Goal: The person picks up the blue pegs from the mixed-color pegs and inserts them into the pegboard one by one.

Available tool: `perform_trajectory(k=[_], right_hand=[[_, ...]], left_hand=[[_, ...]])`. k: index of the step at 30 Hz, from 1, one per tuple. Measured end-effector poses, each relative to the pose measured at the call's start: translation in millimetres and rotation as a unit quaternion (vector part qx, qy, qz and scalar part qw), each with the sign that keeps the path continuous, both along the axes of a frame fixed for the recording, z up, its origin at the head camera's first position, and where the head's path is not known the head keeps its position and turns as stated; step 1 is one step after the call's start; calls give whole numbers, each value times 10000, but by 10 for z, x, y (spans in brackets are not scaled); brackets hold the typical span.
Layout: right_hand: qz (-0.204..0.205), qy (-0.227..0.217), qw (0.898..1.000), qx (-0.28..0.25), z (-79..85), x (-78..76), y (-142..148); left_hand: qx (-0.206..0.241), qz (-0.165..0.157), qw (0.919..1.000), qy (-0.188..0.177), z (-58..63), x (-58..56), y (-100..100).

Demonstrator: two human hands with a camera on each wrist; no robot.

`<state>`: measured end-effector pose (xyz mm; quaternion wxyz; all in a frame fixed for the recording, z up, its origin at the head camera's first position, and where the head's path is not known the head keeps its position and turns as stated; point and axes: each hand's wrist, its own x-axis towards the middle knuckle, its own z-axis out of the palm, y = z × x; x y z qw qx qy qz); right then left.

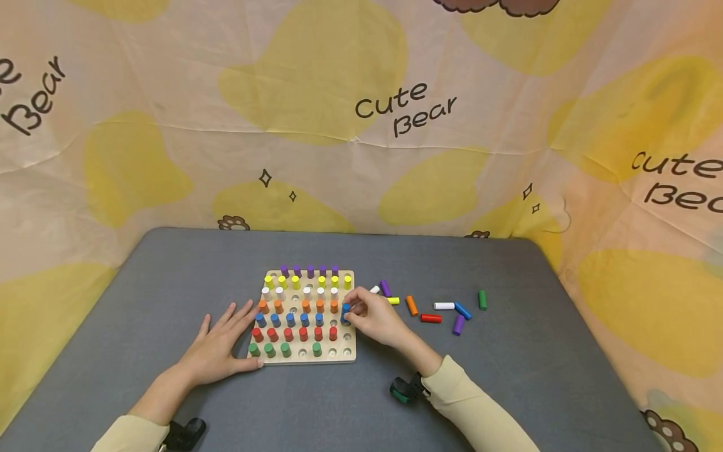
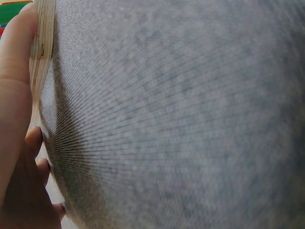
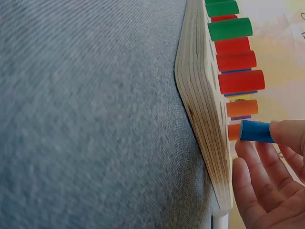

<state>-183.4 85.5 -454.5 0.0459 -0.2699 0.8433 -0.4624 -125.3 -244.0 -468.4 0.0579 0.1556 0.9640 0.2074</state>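
Observation:
A wooden pegboard [image 1: 305, 363] holds rows of coloured pegs: purple, yellow, white, orange, blue, red and green, with several bare holes. My right hand [image 1: 374, 319] pinches a blue peg [image 3: 256, 131] between thumb and fingers at the board's right side. In the right wrist view the peg's lower end appears just off the board face, near an orange peg [image 3: 242, 108]. My left hand [image 1: 217, 351] lies spread at the board's left edge, its thumb by the front left corner near a green peg [image 1: 254, 349]. In the left wrist view that thumb [image 2: 16, 62] touches the board's edge.
Loose pegs lie on the grey table [image 1: 508, 376] right of the board, among them a red peg [image 1: 431, 318], an orange peg [image 1: 412, 305], a white peg [image 1: 444, 306] and a green peg [image 1: 482, 299]. A printed cloth [image 1: 316, 69] hangs behind the table.

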Motion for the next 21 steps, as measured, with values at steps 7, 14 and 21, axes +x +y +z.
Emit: perform_trajectory(k=[7,14,21], right_hand=[[14,27,9998,187,-29,-2,-64],[106,69,9998,133,-28,13,-116],[109,304,9993,203,-44,11,-150]], left_hand=[[30,-18,10000,7,5,6,3],[47,-21,10000,-1,7,10,3],[7,-12,10000,-12,14,8,6]])
